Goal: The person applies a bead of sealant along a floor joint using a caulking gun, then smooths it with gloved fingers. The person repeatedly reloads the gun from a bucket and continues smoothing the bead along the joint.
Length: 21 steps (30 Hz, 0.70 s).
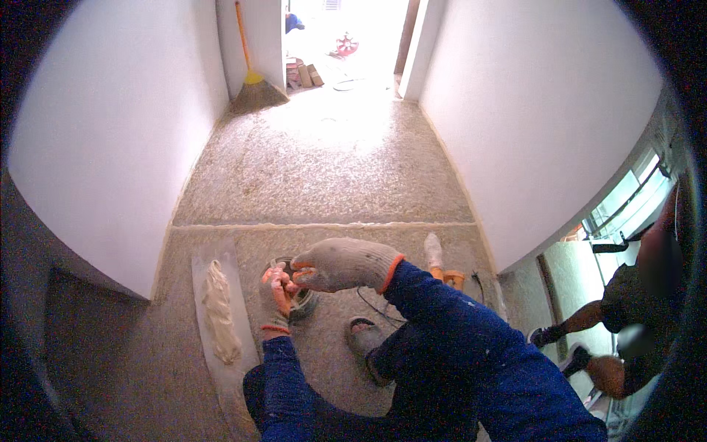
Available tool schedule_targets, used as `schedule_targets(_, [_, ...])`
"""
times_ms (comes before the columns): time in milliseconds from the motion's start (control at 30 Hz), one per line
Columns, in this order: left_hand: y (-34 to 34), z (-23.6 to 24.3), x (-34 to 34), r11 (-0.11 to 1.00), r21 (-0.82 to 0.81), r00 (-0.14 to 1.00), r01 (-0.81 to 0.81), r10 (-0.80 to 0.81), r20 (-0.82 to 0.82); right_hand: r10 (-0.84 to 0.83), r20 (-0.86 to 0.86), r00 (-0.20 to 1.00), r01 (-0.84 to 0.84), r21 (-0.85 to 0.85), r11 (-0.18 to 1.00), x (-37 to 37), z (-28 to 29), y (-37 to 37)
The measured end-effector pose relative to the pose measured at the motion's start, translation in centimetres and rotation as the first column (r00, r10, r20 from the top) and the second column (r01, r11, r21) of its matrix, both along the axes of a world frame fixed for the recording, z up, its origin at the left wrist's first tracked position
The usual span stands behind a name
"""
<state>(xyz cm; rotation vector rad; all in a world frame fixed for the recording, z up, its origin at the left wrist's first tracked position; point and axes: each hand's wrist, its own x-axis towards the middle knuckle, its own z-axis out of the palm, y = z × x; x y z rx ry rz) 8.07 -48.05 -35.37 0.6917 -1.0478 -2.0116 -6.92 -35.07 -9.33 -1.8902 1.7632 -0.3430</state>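
My left hand (275, 289), in a glove with an orange-pink palm, is raised over a round dark container (303, 303), its fingers curled. From the right, my right hand (340, 267), in a pale grey knit glove with an orange cuff, meets the left at the fingers. Both hands look closed, but whatever lies between them is too small or hidden to name. To the left on the floor, a long pale board (243, 346) carries a thick streak of cream-coloured paste (219, 313).
An orange tool with a whitish end (434, 254) lies at the right by a dark cord (480, 286). A broom (254, 81) leans by the bright doorway near stacked blocks (303, 74). White walls flank the floor. At the right edge another person's legs (585, 317) show.
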Motion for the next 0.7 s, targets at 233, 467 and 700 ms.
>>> schedule_targets(233, [-4.8, -8.5, 4.1, 0.713, -0.686, 0.538, -0.143, 0.638, 0.551, 0.041, 0.059, 0.997, -0.042, 0.023, 0.999, 1.1, -0.1, -2.4])
schedule_targets(467, [-2.8, -18.8, 11.8, 0.939, -0.181, 0.067, 0.292, 0.169, 0.983, 0.087, 0.021, 0.996, -0.089, 0.122, 0.989, 0.7, -3.0, -5.6])
schedule_targets(700, [-2.0, -7.1, 14.2, 0.869, -0.496, 0.528, -0.001, 0.421, 0.738, 0.472, -0.391, 0.79, -0.446, 0.16, 0.88, -0.2, -15.5, -12.8])
